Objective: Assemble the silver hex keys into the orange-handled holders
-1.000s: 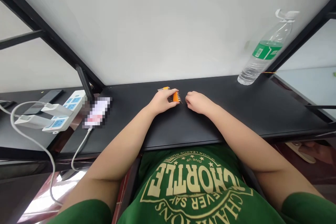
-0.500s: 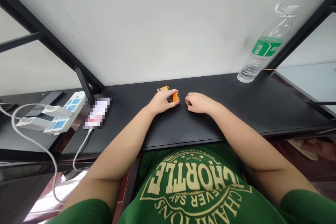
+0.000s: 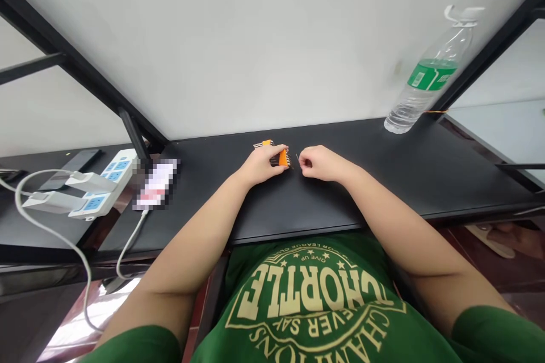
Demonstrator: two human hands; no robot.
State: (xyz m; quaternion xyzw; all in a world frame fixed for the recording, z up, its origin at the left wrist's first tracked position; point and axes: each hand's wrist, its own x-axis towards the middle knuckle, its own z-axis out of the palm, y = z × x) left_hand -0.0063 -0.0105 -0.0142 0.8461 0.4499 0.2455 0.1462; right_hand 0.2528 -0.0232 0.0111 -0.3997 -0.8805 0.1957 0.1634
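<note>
My left hand (image 3: 260, 165) lies on the black desk (image 3: 383, 176) with its fingers closed on a small orange holder (image 3: 283, 157) that has a row of thin metal pieces sticking out of it. Just behind it sits a second orange piece with metal pins (image 3: 263, 143). My right hand (image 3: 320, 162) is a short way to the right, fingers pinched around a thin dark pin (image 3: 297, 157) whose tip points toward the holder.
A clear water bottle with a green label (image 3: 430, 76) stands at the back right of the desk. At the left are a white power strip with plugs (image 3: 100, 187), a blurred phone on a cable (image 3: 156, 182) and a dark flat device (image 3: 72, 163). White wall behind.
My right hand has lifted a little and shifted toward the holder, and a thin pin now shows in its pinch. My left hand has kept its grip on the orange holder.
</note>
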